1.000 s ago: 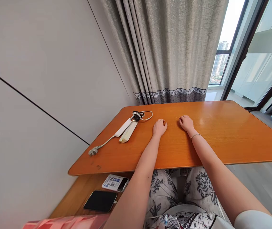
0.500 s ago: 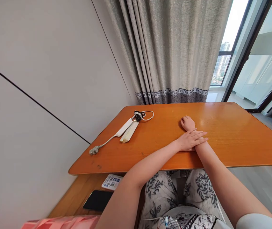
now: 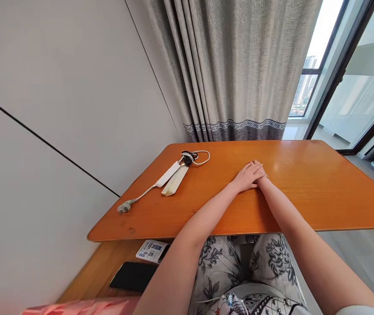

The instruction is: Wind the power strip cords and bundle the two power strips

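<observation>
On the orange-brown wooden table (image 3: 226,210), my left hand (image 3: 248,176) lies on top of my right hand (image 3: 258,168), with its fingers stretched out flat across it. Most of my right hand is covered, so how its fingers are held is hidden. A thin shiny line, perhaps a ring or bracelet, shows where the two hands meet. Neither hand touches anything else except the tabletop. To their left lies a white power strip (image 3: 167,174) with a grey plug (image 3: 126,206) on its cord. Beside it is a second whitish bar (image 3: 175,181), and a black plug with looped white cord (image 3: 187,158) rests at their far ends.
Below the table's left edge, a black phone (image 3: 133,276) and a white printed card or box (image 3: 153,251) lie on a wooden surface (image 3: 88,272). Pink fabric (image 3: 82,306) is at the bottom left. A grey curtain (image 3: 239,65) hangs behind the table, with a wall (image 3: 58,87) to the left.
My left hand has slid forward from my right forearm onto the back of my right hand. My view has shifted slightly. The power strip stays where it was.
</observation>
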Tool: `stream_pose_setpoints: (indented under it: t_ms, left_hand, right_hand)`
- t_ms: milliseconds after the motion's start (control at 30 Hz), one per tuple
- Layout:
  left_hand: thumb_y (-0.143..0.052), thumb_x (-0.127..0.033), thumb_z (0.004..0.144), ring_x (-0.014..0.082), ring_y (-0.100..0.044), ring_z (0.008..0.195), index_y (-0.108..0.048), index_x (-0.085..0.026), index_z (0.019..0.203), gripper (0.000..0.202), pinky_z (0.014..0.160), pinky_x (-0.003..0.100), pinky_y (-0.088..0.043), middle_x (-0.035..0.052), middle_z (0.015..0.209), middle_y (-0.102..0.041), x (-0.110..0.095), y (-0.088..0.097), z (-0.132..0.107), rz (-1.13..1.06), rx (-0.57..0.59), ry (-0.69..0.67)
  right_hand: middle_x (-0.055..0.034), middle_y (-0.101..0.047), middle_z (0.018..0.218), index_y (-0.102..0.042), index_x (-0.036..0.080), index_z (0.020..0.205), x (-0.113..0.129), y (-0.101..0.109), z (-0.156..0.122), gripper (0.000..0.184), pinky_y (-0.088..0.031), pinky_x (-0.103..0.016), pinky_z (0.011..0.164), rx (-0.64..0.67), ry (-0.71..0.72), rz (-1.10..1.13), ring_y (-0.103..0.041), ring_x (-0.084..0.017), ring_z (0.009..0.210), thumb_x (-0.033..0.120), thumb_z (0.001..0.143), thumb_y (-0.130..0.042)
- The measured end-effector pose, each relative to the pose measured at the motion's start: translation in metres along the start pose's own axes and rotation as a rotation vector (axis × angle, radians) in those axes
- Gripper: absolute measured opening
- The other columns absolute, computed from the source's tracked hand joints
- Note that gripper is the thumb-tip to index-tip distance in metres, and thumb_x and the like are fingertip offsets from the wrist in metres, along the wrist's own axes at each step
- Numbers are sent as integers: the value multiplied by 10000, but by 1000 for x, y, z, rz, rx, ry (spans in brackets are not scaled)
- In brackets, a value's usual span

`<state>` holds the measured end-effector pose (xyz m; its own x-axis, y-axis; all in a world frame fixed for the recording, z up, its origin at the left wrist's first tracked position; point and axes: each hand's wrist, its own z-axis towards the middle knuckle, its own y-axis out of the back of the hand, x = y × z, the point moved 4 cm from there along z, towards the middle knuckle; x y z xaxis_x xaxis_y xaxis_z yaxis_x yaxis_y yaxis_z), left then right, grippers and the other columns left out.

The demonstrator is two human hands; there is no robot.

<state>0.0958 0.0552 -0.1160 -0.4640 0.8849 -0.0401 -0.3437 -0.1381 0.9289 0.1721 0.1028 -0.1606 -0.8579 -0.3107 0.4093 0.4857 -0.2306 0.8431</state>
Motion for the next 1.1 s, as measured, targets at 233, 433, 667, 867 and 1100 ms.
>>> stream_pose_setpoints:
  t_ms: [233, 433, 667, 867, 1100]
  left_hand:
    - [-643, -291, 895, 291, -472, 1425, -572, -187, 1404, 525, 1208, 475, -359, 154, 1574, -458, 31, 20, -44, -24, -56, 246]
    - [-645, -229, 856, 306, -396, 1470, -557, -155, 1346, 504, 1215, 418, -331, 174, 1583, -396, 104, 65, -109, 60, -248, 878]
    - [-556, -182, 873, 223, -646, 1119, -538, -145, 1241, 370, 1071, 353, -461, 194, 1355, -507, 147, 80, -159, -125, -604, 1422]
    - [-643, -233, 823, 329, -460, 1385, -558, -199, 1225, 412, 1166, 480, -347, 177, 1425, -515, 147, 85, -154, 38, -547, 1366]
    - [-606, -387, 866, 399, -360, 1485, -442, -127, 1447, 657, 1174, 526, -306, 298, 1635, -254, 184, 114, -169, 270, -281, 1412]
  right_hand:
    - [-159, -662, 1186, -693, 144, 1127, -13, 17, 12, 268, -437, -346, 1023, 67, -111, -62, -592, -236, 1122, 244, 977, -494]
    - [-152, -659, 1192, -716, 160, 1098, -15, 19, 5, 269, -466, -347, 991, 39, -136, -28, -607, -247, 1129, 242, 973, -493]
    - [-105, -693, 1100, -733, 169, 1052, -25, 19, 8, 245, -507, -315, 919, -6, -145, 92, -660, -193, 1002, 214, 933, -523]
    - [-83, -691, 1095, -726, 193, 1053, -31, 20, 4, 251, -519, -317, 890, -52, -101, 184, -665, -173, 942, 225, 926, -512]
    - [-85, -671, 1110, -725, 199, 1045, -23, 24, 1, 234, -488, -320, 945, -74, -40, 190, -633, -189, 1019, 211, 916, -530]
